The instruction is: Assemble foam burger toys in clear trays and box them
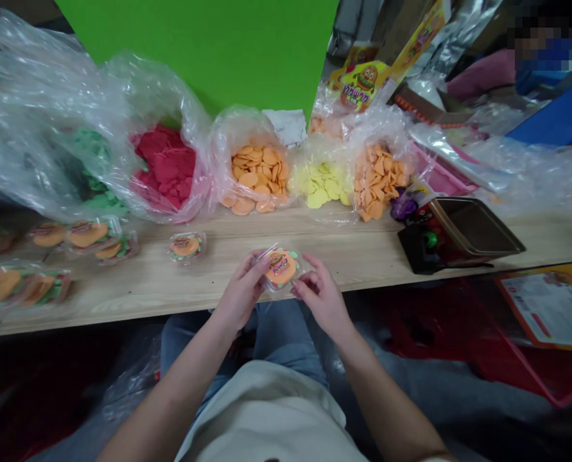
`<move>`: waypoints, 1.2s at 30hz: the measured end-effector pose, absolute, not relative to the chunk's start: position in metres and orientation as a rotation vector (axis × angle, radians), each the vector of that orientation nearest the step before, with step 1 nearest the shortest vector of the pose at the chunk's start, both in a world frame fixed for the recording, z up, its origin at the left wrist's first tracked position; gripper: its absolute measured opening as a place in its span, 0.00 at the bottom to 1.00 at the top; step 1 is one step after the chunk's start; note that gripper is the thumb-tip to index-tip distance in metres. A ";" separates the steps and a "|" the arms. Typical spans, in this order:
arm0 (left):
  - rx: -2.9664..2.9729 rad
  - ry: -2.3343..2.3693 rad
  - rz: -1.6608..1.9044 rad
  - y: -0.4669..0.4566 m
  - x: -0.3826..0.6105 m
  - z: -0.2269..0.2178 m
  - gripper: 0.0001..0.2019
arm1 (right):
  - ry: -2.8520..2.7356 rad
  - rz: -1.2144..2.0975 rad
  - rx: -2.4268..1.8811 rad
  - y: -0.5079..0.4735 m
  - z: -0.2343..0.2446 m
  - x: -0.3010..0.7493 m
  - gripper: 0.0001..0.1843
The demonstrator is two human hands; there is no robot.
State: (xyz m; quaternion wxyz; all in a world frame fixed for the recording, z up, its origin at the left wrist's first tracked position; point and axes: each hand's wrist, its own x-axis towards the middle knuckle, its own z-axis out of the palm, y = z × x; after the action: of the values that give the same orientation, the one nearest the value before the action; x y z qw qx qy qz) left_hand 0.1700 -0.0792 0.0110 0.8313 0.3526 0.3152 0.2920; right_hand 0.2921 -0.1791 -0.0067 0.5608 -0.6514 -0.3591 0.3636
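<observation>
The person's left hand (240,296) grips a small clear plastic pack (280,268) by its left edge, fingers closed over the top. The right hand (321,301) pinches the pack's lower right edge with curled fingertips (296,290). Inside the pack is a flat orange burger-shaped sweet with a printed label (280,267). The pack sits between the two hands, just above the front edge of the wooden table (357,260).

Just beyond the left hand, a matching pack (186,247) lies alone on the table. Farther left of that hand are more filled packs (87,234), overlapping in loose rows. Ahead of the hands, a line of open plastic bags holds loose pieces: green (93,144), red (165,168), orange (259,173), yellow (320,183) and orange again (377,179).

To the right of the right hand stands a dark box-shaped device with a green knob (454,234). Past the bags, up and to the right of the hands, is yellow printed packaging with a burger cartoon (360,83). Below the hands are the person's denim-clad knees (286,327).
</observation>
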 end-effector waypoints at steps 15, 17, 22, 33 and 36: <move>0.894 0.718 0.838 -0.075 0.159 0.008 0.16 | -0.637 0.919 -1.527 -0.160 -0.004 0.270 0.12; 0.901 0.728 0.814 -0.074 0.151 0.007 0.15 | -0.561 1.073 -1.341 -0.153 -0.011 0.267 0.13; 0.857 0.738 0.725 -0.067 0.118 -0.003 0.16 | -0.544 1.350 -1.139 -0.151 -0.031 0.242 0.16; 1.288 1.144 0.850 -0.007 0.095 -0.044 0.16 | -1.266 0.901 -1.635 -0.074 -0.073 0.236 0.43; 1.440 1.172 0.957 -0.007 0.088 -0.032 0.22 | -1.327 0.719 -1.799 -0.049 -0.085 0.228 0.36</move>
State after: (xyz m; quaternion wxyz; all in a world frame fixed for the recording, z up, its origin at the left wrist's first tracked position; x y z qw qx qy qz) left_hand 0.0880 -0.0073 -0.0322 0.5026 0.5960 0.4851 0.3960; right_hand 0.2277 -0.0493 -0.0853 0.3863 -0.7067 -0.5211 0.2825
